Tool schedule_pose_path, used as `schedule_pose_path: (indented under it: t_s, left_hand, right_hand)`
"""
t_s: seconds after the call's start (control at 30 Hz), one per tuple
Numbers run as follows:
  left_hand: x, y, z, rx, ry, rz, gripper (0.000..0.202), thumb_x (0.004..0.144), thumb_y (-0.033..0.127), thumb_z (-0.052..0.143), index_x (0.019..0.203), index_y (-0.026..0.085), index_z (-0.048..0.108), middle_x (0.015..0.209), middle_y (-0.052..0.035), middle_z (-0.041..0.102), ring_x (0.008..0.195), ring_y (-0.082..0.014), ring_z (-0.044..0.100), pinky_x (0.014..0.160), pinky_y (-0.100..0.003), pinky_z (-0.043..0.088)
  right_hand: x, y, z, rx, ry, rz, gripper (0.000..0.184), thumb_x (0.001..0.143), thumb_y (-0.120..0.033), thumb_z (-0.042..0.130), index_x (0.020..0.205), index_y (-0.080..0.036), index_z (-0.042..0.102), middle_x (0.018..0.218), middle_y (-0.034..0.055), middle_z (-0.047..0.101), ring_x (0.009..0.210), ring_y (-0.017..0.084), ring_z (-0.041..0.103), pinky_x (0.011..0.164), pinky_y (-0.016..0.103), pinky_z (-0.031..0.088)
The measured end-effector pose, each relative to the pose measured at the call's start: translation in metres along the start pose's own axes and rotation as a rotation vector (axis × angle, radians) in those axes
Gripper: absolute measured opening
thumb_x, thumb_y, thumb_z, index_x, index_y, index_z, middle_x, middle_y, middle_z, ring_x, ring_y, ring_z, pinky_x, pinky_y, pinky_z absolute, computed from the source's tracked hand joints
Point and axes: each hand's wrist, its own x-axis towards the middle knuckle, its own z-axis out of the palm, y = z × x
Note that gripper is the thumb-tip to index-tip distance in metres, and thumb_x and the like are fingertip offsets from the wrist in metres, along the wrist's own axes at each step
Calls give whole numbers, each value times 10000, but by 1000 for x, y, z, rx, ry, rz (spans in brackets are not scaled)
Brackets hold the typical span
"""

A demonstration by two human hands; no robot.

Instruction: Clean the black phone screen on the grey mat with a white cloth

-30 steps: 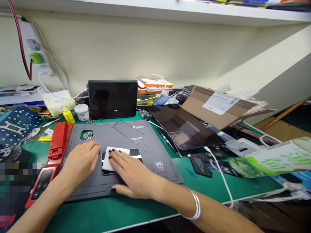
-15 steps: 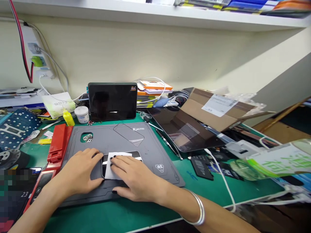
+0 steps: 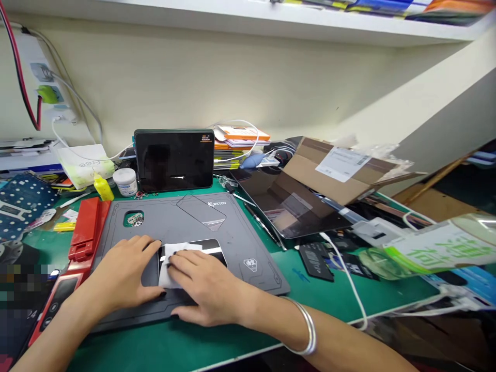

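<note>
**Speaker one:** What's shifting since the earlier frame?

**Speaker two:** We're sliding the white wipe [image 3: 176,266] slightly left across the black phone [image 3: 209,244], which is lying flat on the grey WKTOO mat [image 3: 242,248].

**Speaker one:** Going left to right, why is the red plastic holder [image 3: 87,232] sitting there?

**Speaker two:** We're probably leaving it beside the mat, out of our way. Our left hand [image 3: 124,274] is resting open just beside the phone, fingers curved and gripping nothing, seemingly to steady the mat.

**Speaker one:** And the other hand?

**Speaker two:** Our right hand [image 3: 205,289] is lying open over the wipe, with its fingers pressing it flat rather than pinching it. We're keeping the clear screen film [image 3: 201,213] farther up the mat, apart from the phone.
</note>
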Motion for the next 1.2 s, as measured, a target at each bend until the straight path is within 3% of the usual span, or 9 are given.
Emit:
schedule_pose_path:
  t_s: [0.13,0.33,0.5,0.6,0.8,0.87,1.0,1.2]
  left_hand:
    - [0,2,-3,-7,-14,-4,671,672,476,728,1250,180,561,1212,-130,603,1055,-329,594,890,-449,468]
    - [0,2,-2,12,-22,-12,674,676,466,726,1259,174,555,1220,-142,600,1053,-339,595,882,-452,467]
    - [0,2,-2,2,-20,0,681,687,467,718,1274,169,542,1225,-137,596,1066,-329,585,900,-453,461]
    - [-1,2,-2,-2,-14,6,691,686,466,722,1281,170,535,1221,-134,596,1065,-325,587,903,-447,463]
    - [0,4,-3,9,-39,-9,697,684,475,722,1279,164,533,1238,-143,589,1069,-333,584,895,-458,464]
    - [1,5,-4,3,-47,-13,702,684,473,717,1283,158,529,1238,-144,587,1082,-334,576,904,-462,459]
    - [2,6,-5,-11,-66,-19,671,701,440,689,1285,154,526,1222,-136,591,1070,-317,574,907,-457,456]
    - [0,5,-4,0,-65,-12,688,694,448,688,1294,156,516,1242,-142,582,1076,-323,568,913,-463,451]
  right_hand:
    - [3,-2,2,-25,-22,-69,680,879,-561,538,1287,-17,511,1395,222,495,1305,322,409,1117,447,314]
    - [-3,0,-3,-81,-6,100,670,895,-554,511,1267,2,546,1316,244,551,1247,354,473,1065,475,374]
    - [1,-1,-1,21,-46,-36,678,880,-570,532,1282,-24,531,1384,216,507,1311,320,418,1122,437,315]
    - [4,-2,2,12,-55,-35,717,900,-577,498,1342,-12,482,1443,214,454,1365,322,359,1152,432,267]
    - [-3,-10,1,-138,-102,168,789,918,-576,457,1357,80,453,1431,313,417,1345,415,379,1113,505,317]
    - [-3,-14,1,-149,-112,124,851,898,-631,450,1346,93,460,1412,324,433,1327,432,398,1115,504,314]
    - [2,-15,2,-117,-114,-45,861,890,-671,427,1373,41,449,1441,260,439,1365,387,364,1161,453,254]
    - [-2,-16,12,-169,-42,70,815,908,-611,444,1352,72,459,1404,308,455,1315,420,422,1091,490,346]
